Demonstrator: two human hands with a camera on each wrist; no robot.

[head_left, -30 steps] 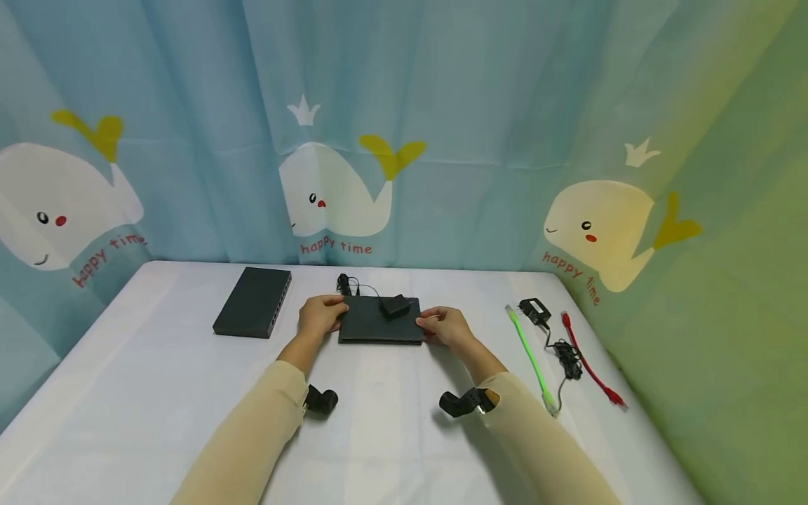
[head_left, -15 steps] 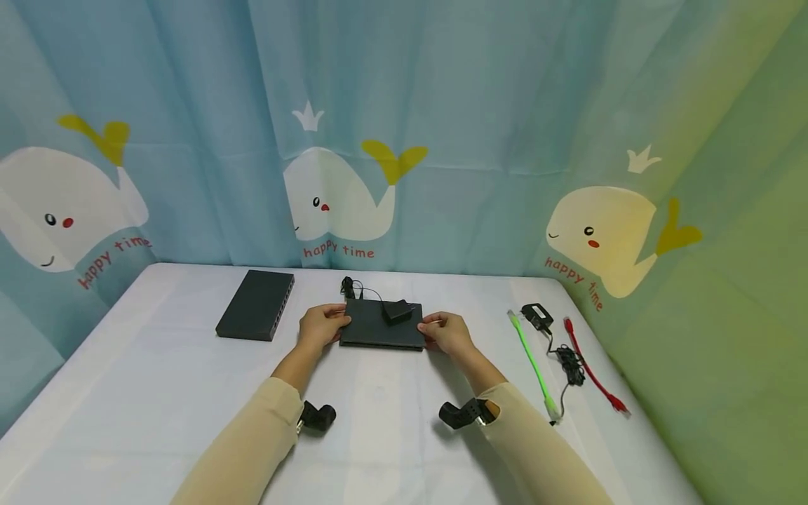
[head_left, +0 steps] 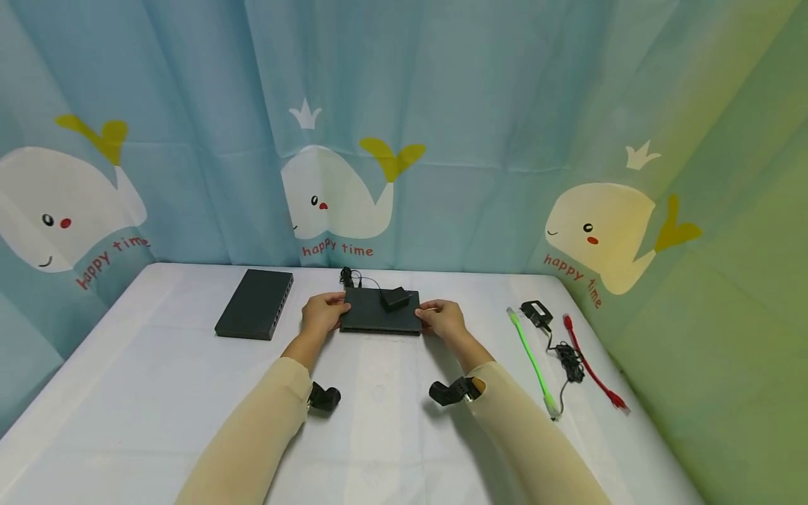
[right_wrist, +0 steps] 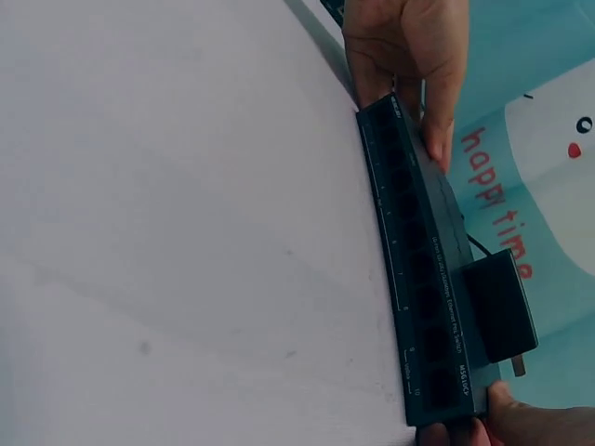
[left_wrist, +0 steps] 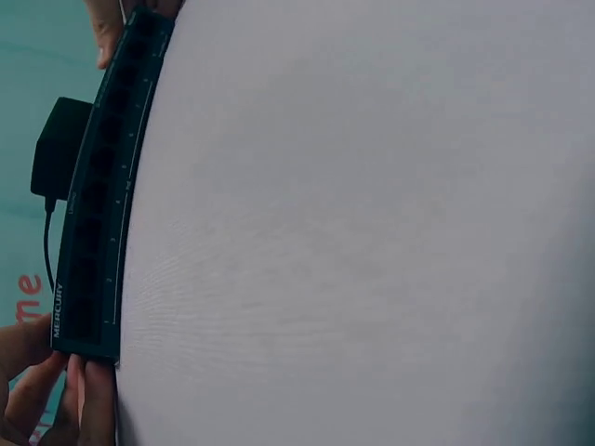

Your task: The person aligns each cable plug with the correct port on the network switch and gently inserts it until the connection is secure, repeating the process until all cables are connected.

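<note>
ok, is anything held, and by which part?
The black MERCURY Ethernet switch, by its short ends: left grip on its left, right grip on its right. The power adapter lies on top, untouched.

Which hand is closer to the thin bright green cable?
Right. The right hand is left of the thin green cable, gripping the flat black box at its right end; the left hand, gripping its left end, is farther.

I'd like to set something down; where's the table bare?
Bare: the near-left table, bordered by the black box and left sleeve; between right hand and green cable. Crowded: the right, with red cable and adapter; the centre, with the held switch.
</note>
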